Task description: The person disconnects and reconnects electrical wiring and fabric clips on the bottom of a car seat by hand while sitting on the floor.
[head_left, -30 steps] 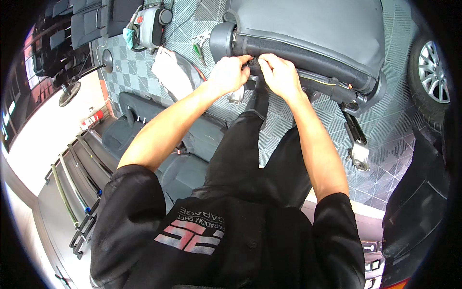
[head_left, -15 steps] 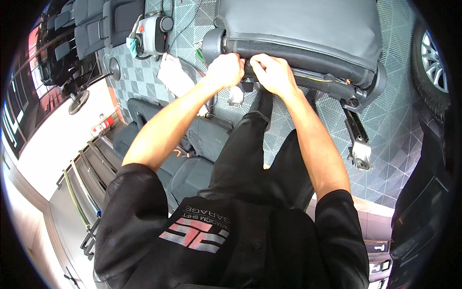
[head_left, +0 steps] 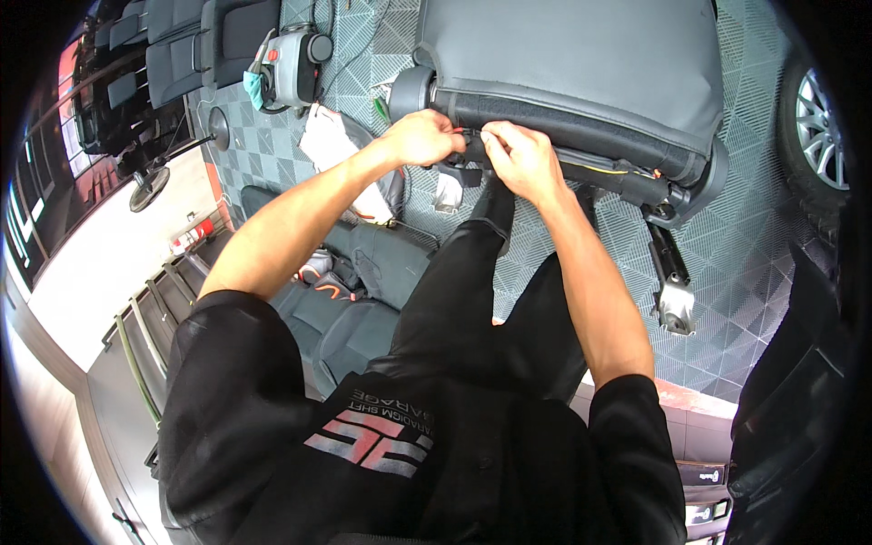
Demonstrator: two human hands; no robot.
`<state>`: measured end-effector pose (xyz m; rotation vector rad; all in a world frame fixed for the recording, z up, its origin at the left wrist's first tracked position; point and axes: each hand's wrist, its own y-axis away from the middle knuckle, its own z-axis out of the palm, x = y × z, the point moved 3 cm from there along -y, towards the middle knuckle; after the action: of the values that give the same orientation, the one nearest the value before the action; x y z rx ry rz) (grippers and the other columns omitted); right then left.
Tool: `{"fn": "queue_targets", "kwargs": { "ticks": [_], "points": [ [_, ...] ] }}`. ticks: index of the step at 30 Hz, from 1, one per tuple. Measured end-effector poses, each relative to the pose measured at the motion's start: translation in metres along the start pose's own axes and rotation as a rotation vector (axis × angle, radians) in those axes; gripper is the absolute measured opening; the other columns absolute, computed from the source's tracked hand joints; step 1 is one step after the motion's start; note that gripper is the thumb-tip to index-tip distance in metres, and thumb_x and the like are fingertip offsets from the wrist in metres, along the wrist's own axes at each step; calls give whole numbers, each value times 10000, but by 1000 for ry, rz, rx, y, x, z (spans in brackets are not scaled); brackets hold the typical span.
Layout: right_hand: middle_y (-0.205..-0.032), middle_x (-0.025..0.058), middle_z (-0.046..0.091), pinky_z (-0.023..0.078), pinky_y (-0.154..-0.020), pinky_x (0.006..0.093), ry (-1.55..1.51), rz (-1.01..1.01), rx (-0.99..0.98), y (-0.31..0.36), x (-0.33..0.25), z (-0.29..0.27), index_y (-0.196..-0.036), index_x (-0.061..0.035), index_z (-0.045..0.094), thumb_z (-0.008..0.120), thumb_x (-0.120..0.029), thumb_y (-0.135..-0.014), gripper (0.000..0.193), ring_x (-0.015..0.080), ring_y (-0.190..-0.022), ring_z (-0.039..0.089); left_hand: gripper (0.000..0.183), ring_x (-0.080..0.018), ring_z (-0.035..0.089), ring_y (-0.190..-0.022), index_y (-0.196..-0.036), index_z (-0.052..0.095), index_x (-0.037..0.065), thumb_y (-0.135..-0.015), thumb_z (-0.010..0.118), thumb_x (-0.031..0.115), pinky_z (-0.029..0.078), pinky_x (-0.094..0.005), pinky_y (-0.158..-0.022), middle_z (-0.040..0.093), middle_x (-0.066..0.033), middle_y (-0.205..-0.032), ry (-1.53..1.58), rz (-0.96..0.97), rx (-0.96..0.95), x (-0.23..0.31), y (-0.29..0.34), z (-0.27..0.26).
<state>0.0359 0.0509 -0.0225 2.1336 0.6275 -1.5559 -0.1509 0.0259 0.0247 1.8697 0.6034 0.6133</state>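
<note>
A grey leather-look car seat (head_left: 572,59) stands tipped in front of me, its lower edge toward me. My left hand (head_left: 424,138) is closed at the left end of that edge, fingertips pinched beside a small dark piece with a bit of red. Close to its right, my right hand (head_left: 524,159) is also closed, thumb and fingers together at the same dark strip. What either pinches is hidden by the fingers. Orange-yellow wiring (head_left: 599,168) runs along the edge to the right. Below the right corner a metal seat rail (head_left: 670,282) sticks out toward me.
Dark seat cushions (head_left: 363,300) with tools on them lie at my left. A white cloth (head_left: 331,141) and a grey machine (head_left: 295,68) are farther left on the tiled floor (head_left: 727,218). A car wheel (head_left: 820,127) stands at the right.
My left hand has shifted slightly left and down, and the fingers of both hands are farther apart, showing the dark piece between them. The view has shifted a little.
</note>
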Motion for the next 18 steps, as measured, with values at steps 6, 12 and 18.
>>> {"fn": "queue_targets", "kwargs": {
  "ticks": [6,12,18],
  "points": [
    [-1134,108,637,439,-948,441,430,-101,109,38,-13,-31,-1083,-40,685,685,-116,-828,266,276,-1066,604,345,-341,663,-674,-830,606,30,-902,627,367,510,-443,-655,634,-174,-668,-262,295,236,-16,9,13],
    [-1118,119,615,454,-940,441,657,10,-41,28,-21,-17,-1137,-46,652,689,-191,-841,332,286,-1063,586,314,-386,664,-693,-872,611,11,-943,567,314,507,-481,-659,634,-200,-684,-199,419,310,-25,6,14],
    [-922,109,710,593,-773,381,1022,-47,-602,-13,-17,-8,-959,-44,700,625,-140,-871,150,277,-865,711,303,-335,655,-706,-852,637,-7,-907,577,286,492,-443,-676,636,-196,-715,-20,370,135,-19,0,1]
  ]
}}
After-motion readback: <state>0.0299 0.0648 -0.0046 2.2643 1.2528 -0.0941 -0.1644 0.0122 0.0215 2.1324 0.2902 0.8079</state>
